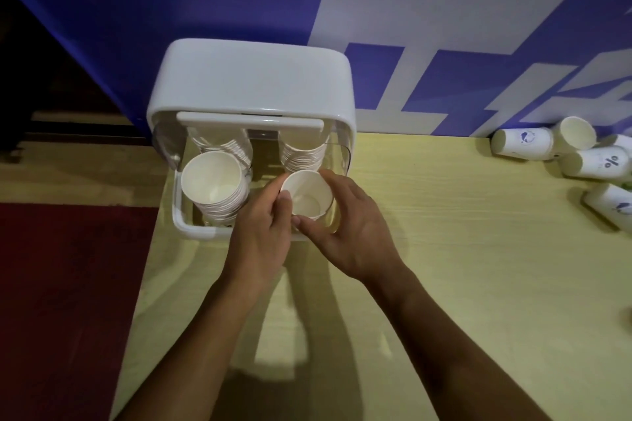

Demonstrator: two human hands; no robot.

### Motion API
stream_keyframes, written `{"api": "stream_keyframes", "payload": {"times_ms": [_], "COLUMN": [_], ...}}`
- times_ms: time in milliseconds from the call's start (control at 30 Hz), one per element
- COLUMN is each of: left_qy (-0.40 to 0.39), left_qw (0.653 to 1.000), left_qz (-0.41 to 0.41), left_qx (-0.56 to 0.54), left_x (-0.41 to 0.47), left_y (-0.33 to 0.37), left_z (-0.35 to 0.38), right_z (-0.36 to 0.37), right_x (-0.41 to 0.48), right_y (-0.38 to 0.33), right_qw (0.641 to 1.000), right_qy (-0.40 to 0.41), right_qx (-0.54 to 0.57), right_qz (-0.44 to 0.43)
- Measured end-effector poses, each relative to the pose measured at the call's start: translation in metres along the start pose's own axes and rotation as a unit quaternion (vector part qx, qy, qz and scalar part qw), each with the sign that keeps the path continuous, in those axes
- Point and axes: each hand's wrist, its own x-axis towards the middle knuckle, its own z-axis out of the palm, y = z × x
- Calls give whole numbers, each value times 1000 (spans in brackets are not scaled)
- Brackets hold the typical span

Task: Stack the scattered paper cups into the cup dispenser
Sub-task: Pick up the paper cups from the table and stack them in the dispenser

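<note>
A white cup dispenser (pixel 251 79) with its lid raised stands at the back left of the table. Inside it, the left stack of paper cups (pixel 215 186) sits mouth up, and two more stacks stand behind. At the dispenser's front right, a white paper cup (pixel 307 193) is upright, mouth open towards me. My left hand (pixel 261 232) pinches its left rim between thumb and fingers. My right hand (pixel 352 225) curls round its right side, thumb under the near wall. Several scattered paper cups (pixel 523 143) lie on their sides at the table's far right.
The light wooden table (pixel 461 267) stretches to the right of my arms. A blue and white wall (pixel 444 27) rises behind the dispenser. Left of the table, a dark red floor (pixel 68 284) lies below its edge.
</note>
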Motion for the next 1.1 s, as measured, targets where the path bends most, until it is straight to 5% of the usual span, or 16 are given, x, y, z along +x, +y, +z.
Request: {"api": "stream_keyframes", "payload": {"times_ms": [167, 433, 700, 1000, 1100], "left_qy": [25, 67, -127, -291, -283], "left_qw": [999, 965, 913, 789, 755], "left_qz": [17, 213, 310, 405, 434], "left_qx": [27, 135, 234, 358, 403], "left_x": [-4, -40, 26, 19, 18], "left_y": [5, 80, 165, 224, 226], "left_z": [-2, 24, 236, 452, 510], "right_z": [-4, -81, -222, -328, -353], "right_x": [-4, -41, -102, -200, -222], "right_y": [-2, 51, 187, 278, 300], "right_qw": [1000, 996, 948, 881, 860], "right_qy": [-1, 74, 184, 276, 298], "right_qx": [6, 17, 45, 28, 35], "right_qz": [6, 54, 255, 383, 412]}}
